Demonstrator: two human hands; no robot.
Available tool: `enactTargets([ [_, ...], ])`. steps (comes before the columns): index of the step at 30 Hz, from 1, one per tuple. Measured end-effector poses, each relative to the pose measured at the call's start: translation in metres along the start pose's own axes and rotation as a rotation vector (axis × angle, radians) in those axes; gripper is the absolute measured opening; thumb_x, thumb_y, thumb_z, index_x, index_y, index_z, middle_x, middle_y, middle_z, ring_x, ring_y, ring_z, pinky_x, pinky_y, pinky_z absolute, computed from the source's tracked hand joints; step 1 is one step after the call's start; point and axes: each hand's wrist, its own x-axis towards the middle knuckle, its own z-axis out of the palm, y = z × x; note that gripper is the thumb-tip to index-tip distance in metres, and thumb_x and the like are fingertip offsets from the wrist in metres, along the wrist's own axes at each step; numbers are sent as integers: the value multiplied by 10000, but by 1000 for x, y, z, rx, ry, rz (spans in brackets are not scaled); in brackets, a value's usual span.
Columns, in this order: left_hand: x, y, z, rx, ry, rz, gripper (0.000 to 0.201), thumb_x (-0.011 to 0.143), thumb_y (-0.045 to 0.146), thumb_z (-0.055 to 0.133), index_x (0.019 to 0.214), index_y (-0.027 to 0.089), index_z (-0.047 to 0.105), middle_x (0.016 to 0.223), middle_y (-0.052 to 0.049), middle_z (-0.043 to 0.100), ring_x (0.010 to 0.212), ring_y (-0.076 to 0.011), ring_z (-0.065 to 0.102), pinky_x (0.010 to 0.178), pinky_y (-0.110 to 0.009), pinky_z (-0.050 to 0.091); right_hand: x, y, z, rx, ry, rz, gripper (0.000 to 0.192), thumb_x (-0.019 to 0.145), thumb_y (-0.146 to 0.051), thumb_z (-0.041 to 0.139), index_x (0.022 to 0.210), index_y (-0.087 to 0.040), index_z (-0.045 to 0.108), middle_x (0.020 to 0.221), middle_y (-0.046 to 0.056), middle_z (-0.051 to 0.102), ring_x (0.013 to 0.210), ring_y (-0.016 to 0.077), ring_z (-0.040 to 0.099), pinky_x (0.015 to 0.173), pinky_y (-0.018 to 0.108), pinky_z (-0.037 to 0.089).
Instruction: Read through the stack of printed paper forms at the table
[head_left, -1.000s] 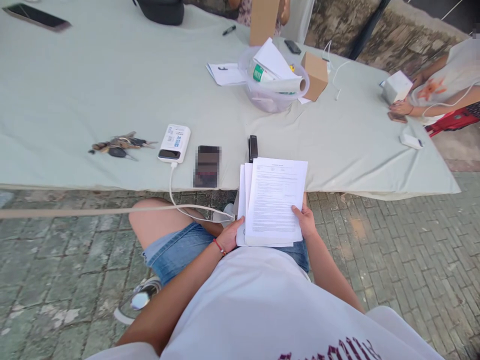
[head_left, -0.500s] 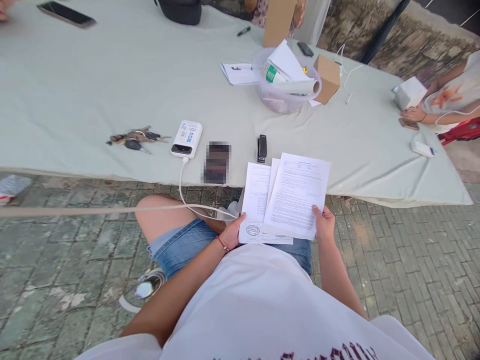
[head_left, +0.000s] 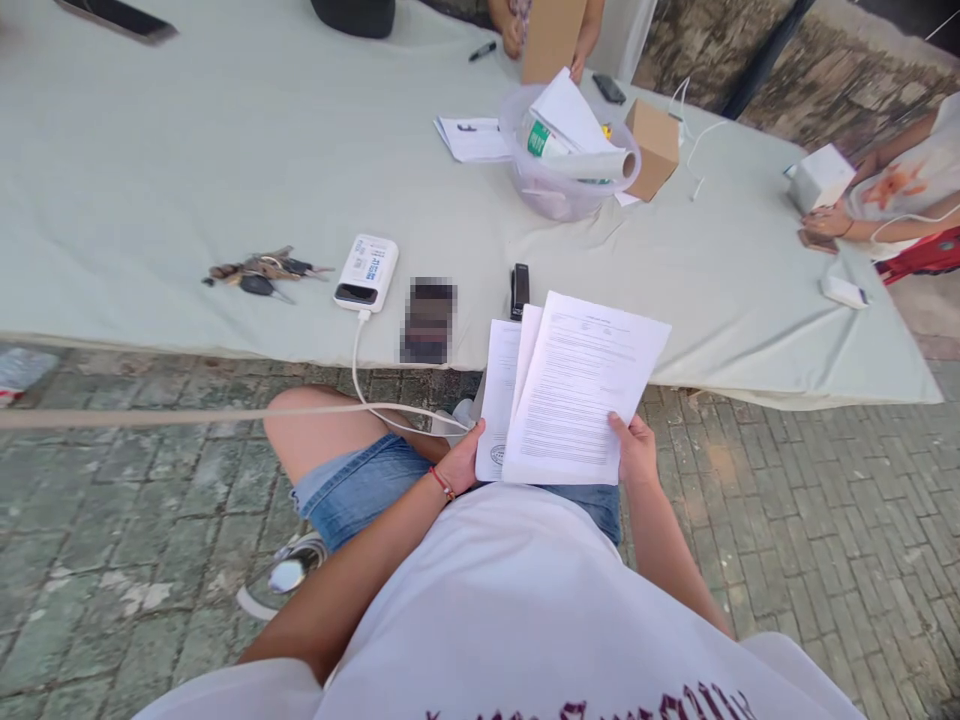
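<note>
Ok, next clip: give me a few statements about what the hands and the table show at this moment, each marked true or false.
1. Both hands hold printed sheets: the right hand grips the top sheet, the left hand the sheets beneath. True.
2. The power bank lies on the table with a white cable plugged into it. True.
3. The bunch of keys lies on the person's lap. False: it lies on the table, left of the power bank.
4. The clear plastic tub stands empty. False: it holds paper and a roll.
5. The black stapler is in the left hand. False: it lies on the table beyond the sheets.
</note>
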Motion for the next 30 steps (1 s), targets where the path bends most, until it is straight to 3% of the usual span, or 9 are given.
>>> enactTargets([
  [5, 1, -3, -5, 53, 76, -5, 534, 855, 467, 835, 1256, 129, 729, 1255, -162, 762, 1137, -300, 742, 1050, -431, 573, 3, 17, 4, -299, 3, -57, 423, 786, -553, 789, 1047, -220, 766, 962, 37, 796, 900, 235, 697, 850, 367, 557],
  [9, 1, -6, -8, 136, 115, 43, 480, 811, 378, 888, 1184, 106, 755, 1154, -170, 789, 1048, -301, 771, 1018, -434, 588, 9, 18, -1, -312, 38, -62, 487, 757, -561, 808, 1100, -222, 743, 948, 43, 783, 831, 217, 679, 767, 343, 547],
  [13, 3, -9, -8, 161, 110, 55, 517, 767, 376, 920, 1187, 117, 765, 1171, -183, 788, 1111, -351, 755, 1069, -490, 560, 11, 13, -6, -315, 6, -57, 475, 724, -596, 833, 992, -214, 747, 831, 21, 758, 727, 194, 634, 696, 329, 524],
  [21, 6, -9, -9, 155, 159, 63, 507, 757, 380, 924, 1162, 113, 777, 1188, -192, 783, 1132, -379, 746, 1060, -505, 570, 8, 2, -2, -177, -62, 55, 431, 708, -577, 844, 924, -215, 758, 905, 30, 785, 790, 219, 674, 749, 347, 537],
  [25, 6, -8, -9, 148, 194, 80, 530, 723, 354, 949, 1160, 111, 774, 1189, -183, 785, 1056, -346, 768, 1010, -478, 596, 18, -4, -13, -224, 68, -46, 370, 725, -537, 822, 868, -204, 752, 802, 1, 748, 717, 176, 622, 677, 304, 492],
  [30, 8, -9, -11, 140, 224, 98, 522, 700, 341, 963, 1131, 114, 777, 1154, -175, 795, 994, -329, 777, 969, -466, 611, 37, -20, -40, -38, 329, -162, 322, 672, -450, 851, 824, -198, 718, 778, -27, 726, 704, 143, 617, 685, 285, 509],
])
